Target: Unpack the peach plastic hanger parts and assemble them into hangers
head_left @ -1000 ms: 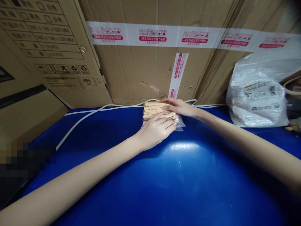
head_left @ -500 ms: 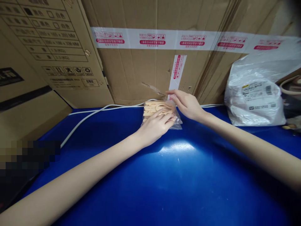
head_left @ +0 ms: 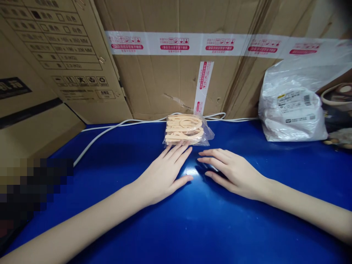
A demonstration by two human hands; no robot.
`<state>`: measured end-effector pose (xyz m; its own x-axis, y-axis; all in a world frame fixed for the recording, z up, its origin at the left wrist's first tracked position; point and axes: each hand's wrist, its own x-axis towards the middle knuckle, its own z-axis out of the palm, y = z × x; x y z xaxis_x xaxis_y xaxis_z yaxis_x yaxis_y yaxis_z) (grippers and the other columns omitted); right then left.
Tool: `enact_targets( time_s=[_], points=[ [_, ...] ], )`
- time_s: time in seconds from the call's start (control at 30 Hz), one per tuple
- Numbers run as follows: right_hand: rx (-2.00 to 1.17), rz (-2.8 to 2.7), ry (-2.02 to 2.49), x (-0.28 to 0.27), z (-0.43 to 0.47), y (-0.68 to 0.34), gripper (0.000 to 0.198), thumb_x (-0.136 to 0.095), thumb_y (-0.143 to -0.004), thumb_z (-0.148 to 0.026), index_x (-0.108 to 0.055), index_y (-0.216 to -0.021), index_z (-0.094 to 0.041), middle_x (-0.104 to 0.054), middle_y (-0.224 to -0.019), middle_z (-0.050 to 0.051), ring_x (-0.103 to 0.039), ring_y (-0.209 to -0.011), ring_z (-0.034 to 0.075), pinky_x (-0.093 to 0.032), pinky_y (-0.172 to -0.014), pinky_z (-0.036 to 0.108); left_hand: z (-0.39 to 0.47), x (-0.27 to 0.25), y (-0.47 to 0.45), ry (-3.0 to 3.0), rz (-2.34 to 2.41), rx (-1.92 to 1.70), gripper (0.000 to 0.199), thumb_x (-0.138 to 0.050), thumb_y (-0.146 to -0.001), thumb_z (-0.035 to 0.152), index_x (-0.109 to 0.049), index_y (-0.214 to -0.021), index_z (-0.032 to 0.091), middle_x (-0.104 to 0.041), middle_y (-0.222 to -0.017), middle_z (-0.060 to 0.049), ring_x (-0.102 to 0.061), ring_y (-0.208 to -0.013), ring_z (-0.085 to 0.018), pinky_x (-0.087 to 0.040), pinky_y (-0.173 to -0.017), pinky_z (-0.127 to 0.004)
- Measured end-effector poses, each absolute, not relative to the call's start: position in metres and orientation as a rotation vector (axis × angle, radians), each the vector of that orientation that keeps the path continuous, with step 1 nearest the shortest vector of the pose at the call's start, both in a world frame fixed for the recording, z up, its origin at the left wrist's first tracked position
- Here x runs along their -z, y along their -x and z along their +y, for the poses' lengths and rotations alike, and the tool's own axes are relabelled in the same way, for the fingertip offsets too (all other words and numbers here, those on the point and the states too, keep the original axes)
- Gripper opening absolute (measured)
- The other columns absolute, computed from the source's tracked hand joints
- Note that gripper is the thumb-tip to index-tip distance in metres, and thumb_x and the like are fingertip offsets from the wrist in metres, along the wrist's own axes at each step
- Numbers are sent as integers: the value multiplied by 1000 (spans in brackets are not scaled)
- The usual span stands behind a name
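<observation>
A clear plastic bag [head_left: 208,136] of flat, peach-coloured pieces [head_left: 183,128] with curved ends lies on the blue table [head_left: 176,227], close to the cardboard at the back. My left hand [head_left: 161,178] is open, palm down, fingers stretched toward the bag. Its fingertips are at the bag's near edge; whether they press on it I cannot tell. To the right, my right hand [head_left: 239,174] is open too, its fingers slightly bent and apart, just over the table and clear of the bag. Neither hand holds anything.
A large cardboard panel [head_left: 159,80] with printed white tape [head_left: 148,43] stands behind the bag. On the left is a printed carton [head_left: 74,66]. A white cable [head_left: 101,132] runs along the table's back. A white plastic package [head_left: 293,110] sits at the right.
Both hands have drawn back toward me off the bag, and the left fingers have spread. My right hand has come down from the bag's far right corner. The bag is now uncovered.
</observation>
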<state>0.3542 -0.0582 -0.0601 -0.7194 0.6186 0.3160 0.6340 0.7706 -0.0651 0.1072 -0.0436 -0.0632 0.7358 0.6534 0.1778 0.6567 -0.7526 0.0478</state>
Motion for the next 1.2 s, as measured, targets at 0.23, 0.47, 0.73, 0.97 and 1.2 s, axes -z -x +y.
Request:
enact_targets(
  time_s=[0.23,0.47,0.73,0.97,1.2],
  points=[
    [-114,-2804,1074,67,-61,-354,64,-38,-97,-53,-37,-148,-13,-32,-155,13,-31,-142,28,-33,-113,52,-64,60,-85,3103,-1223,83,79,-34,-93,64,-21,-152,12,-16,-158,-13,-18,-146,-30,-25,-117,-51],
    [-134,-2800,1087,69,-59,-356,64,-37,-97,-53,-36,-148,-15,-31,-155,11,-31,-142,27,-32,-114,51,-60,64,-88,3086,-1218,137,79,-37,-92,65,-27,-151,13,-22,-157,-14,-24,-144,-32,-26,-117,-51],
    [-113,-2788,1077,70,-60,-357,63,-38,-97,-53,-39,-147,-13,-34,-154,13,-34,-141,28,-34,-112,49,-61,65,-88,3064,-1222,100,81,-35,-92,66,-27,-151,12,-22,-158,-14,-23,-145,-31,-23,-118,-49],
    [-135,-2755,1048,71,-60,-356,61,-43,-96,-50,-41,-145,-14,-37,-153,15,-36,-140,29,-35,-111,51,-62,65,-87,3058,-1220,130,80,-37,-91,66,-28,-151,14,-24,-157,-13,-25,-144,-30,-24,-118,-48],
    [-171,-2722,1032,70,-61,-356,59,-48,-95,-46,-42,-145,-16,-38,-152,15,-37,-139,30,-36,-110,53,-62,63,-88,3062,-1230,108,80,-35,-91,66,-28,-151,13,-22,-157,-14,-24,-144,-31,-25,-117,-50]
  ],
)
